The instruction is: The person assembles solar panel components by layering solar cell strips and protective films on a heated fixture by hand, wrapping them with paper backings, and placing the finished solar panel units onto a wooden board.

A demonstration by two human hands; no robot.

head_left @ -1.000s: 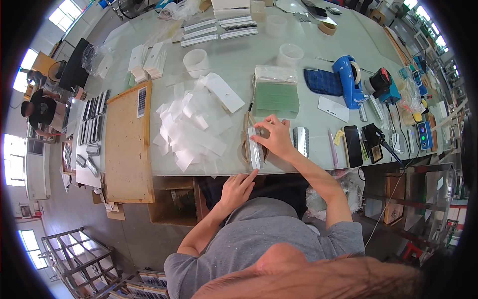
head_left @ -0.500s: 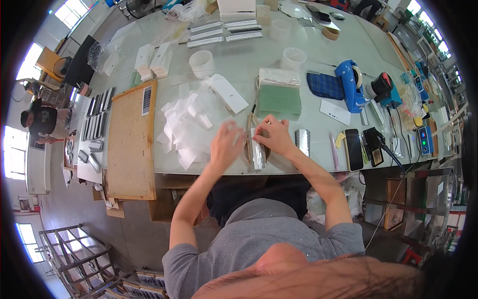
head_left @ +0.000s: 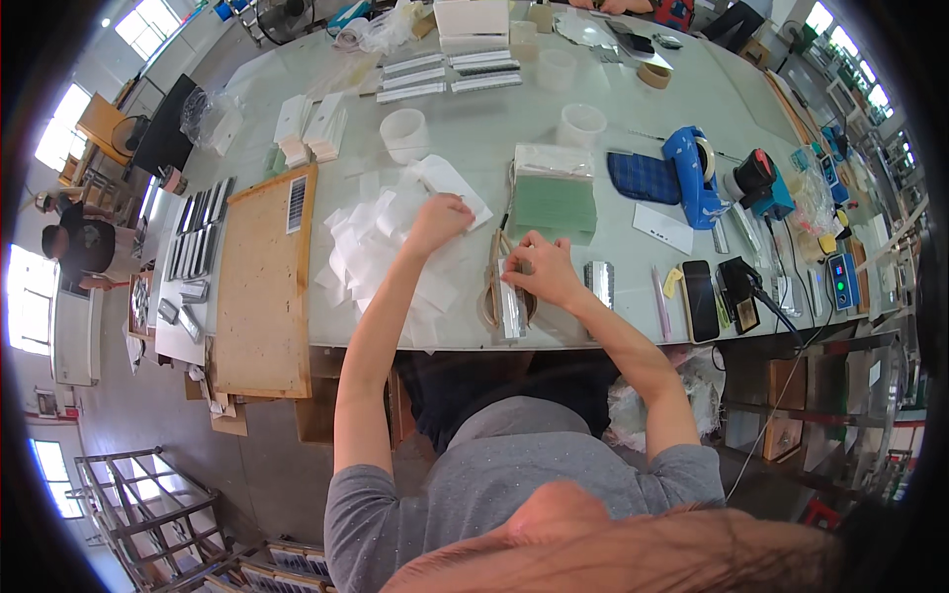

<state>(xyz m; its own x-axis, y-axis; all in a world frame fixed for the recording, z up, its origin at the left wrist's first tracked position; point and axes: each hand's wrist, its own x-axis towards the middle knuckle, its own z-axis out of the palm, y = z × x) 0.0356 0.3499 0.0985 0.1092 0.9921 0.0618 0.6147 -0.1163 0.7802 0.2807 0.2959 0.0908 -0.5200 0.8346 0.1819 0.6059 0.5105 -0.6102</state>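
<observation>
My right hand (head_left: 545,270) is closed, fingertips pinched at the upper end of a silver ribbed strip (head_left: 512,314). That strip lies upright in view between the sides of a brown holder (head_left: 491,302) near the table's front edge. Farther left, my left hand (head_left: 441,221) has its fingers curled together over the near part of a white rectangular block (head_left: 457,186); what they hold, if anything, is hidden. Beside and below that hand spreads a loose heap of thin white sheets (head_left: 381,272). A stack of green sheets (head_left: 556,208) sits just beyond my right hand.
Another silver strip (head_left: 599,282) lies right of my right hand. A blue tape dispenser (head_left: 695,178), a phone (head_left: 700,301) and a dark blue pouch (head_left: 645,176) are farther right. A wooden board (head_left: 262,287) overhangs the front edge at left. Translucent cups (head_left: 404,135) stand behind.
My left hand has left the silver strip, moving left and away to the white block, and its fingers have closed. My right hand stays on the strip. Another person's hands appear at the far edge.
</observation>
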